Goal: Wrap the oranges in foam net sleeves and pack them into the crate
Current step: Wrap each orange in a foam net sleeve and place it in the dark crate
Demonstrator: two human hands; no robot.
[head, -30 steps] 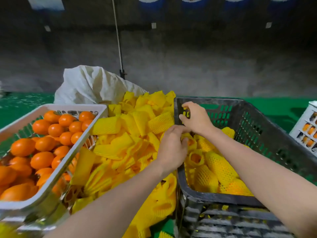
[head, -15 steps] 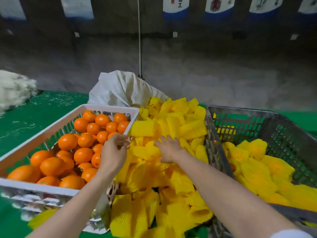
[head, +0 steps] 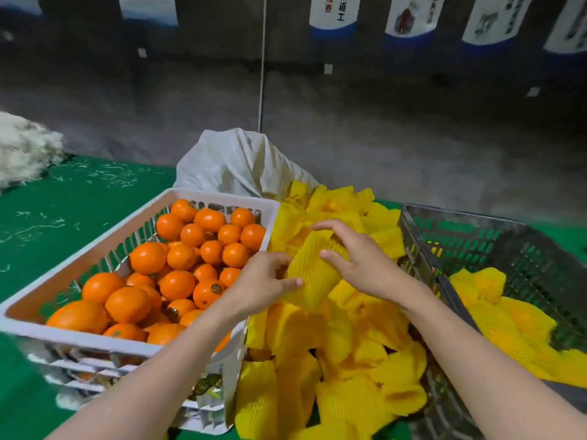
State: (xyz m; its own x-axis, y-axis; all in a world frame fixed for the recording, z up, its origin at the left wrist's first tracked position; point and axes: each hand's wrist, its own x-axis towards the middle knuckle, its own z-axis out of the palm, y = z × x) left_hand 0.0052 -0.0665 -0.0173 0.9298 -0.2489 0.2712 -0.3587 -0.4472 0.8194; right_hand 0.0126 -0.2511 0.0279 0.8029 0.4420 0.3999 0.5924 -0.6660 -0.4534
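The left hand (head: 260, 285) pinches the near left edge of a yellow foam net sleeve (head: 313, 273), its thumb laid across the netting and its fingers curled behind. The right hand (head: 365, 265) arches over the sleeve's far right end with fingers spread and bent; its thumb tip is on the mesh, and the sleeve's end lies between thumb and fingers. The sleeve sits flat and holds no fruit. It is raised just above the loose pile of sleeves (head: 333, 360), which spreads from 12 o'clock down to 6 o'clock. At 9 o'clock, just beside the left hand, a white crate (head: 79, 337) is heaped with bare oranges (head: 178, 284). At 3 o'clock stands the dark crate (head: 460, 214), with wrapped oranges (head: 508, 315) on its floor. A white sack (head: 235, 163) slumps at 12 o'clock behind the pile. A pale fibre heap (head: 22, 150) lies at 10 o'clock on the green mat (head: 79, 198).
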